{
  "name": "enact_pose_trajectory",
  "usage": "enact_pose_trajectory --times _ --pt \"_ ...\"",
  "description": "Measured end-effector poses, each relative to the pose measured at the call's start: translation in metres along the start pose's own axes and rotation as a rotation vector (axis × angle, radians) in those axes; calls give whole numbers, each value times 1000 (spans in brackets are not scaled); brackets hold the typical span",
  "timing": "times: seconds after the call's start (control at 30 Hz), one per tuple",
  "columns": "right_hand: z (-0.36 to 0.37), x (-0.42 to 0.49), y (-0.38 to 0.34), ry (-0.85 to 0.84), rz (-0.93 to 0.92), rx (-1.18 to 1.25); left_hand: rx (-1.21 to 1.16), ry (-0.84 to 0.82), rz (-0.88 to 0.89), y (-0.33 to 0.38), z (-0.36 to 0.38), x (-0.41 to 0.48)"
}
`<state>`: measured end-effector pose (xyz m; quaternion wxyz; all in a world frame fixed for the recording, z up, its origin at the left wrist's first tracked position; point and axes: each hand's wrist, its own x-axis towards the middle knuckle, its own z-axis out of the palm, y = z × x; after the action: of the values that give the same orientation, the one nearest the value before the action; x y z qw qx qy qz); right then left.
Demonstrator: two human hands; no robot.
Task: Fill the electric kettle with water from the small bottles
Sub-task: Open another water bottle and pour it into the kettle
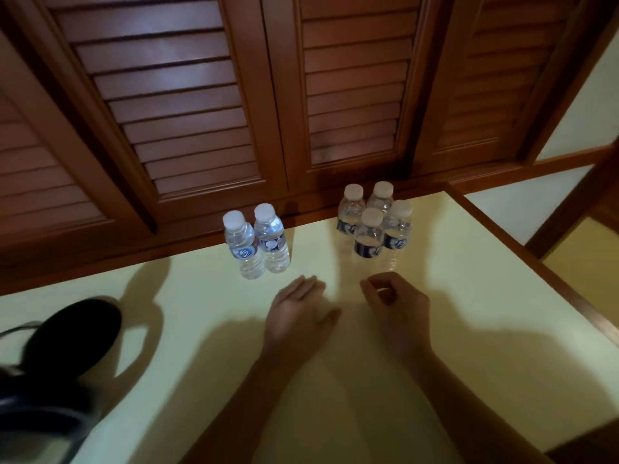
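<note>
Two small capped water bottles (pixel 243 249) (pixel 272 242) stand side by side at the back of the pale table (pixel 452 296). To their right stands a tight group of several more capped bottles (pixel 368 236) with dark blue labels. A dark electric kettle (pixel 67 339) sits at the table's left edge, blurred and partly cut off. My left hand (pixel 298 316) lies flat just in front of the pair, holding nothing. Just in front of the right group, my right hand (pixel 395 306) hovers with fingers curled against the thumb. I see nothing in it.
Brown louvred wooden doors (pixel 201 95) rise directly behind the table. A wooden rim (pixel 536 259) borders the table's right side, with a lower pale surface (pixel 522 202) beyond it. A thin cable (pixel 16 329) runs by the kettle.
</note>
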<state>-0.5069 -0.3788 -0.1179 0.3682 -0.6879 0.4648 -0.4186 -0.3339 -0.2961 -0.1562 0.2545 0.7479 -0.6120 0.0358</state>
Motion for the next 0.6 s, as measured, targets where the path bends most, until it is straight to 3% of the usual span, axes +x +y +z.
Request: enact_pose_trajectory --times 0.23,0.4,0.6 --pt "43 13 -42 -183 -219 9 215 -220 -177 -36 -49 -47" --pt "80 43 -77 -225 -193 14 255 -236 -299 -21 -46 -56" --pt "111 69 -103 -398 -216 -42 248 -270 -340 -21 -50 -52"
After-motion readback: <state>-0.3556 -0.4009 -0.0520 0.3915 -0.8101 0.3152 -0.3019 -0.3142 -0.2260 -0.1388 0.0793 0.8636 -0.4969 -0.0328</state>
